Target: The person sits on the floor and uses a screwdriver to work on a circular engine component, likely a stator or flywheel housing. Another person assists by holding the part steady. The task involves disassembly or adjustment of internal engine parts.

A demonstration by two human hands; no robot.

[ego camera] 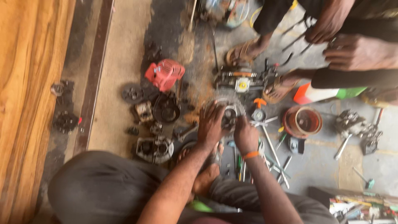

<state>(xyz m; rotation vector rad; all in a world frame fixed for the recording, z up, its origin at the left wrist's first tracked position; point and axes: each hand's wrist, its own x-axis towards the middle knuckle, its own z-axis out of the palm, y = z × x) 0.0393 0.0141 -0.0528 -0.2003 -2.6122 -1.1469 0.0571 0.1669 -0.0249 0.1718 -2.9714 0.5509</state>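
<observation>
Both hands (211,124) (245,135) grip engine part (229,116); red bowl (302,121) nearby.

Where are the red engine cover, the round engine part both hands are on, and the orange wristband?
red engine cover (165,74), head view, top face
round engine part (229,117), head view, dark centre
orange wristband (251,155), head view, band's middle

A stained concrete floor (124,62) carries a red engine cover (165,74), engine parts (154,148) and screwdrivers (273,149).
</observation>
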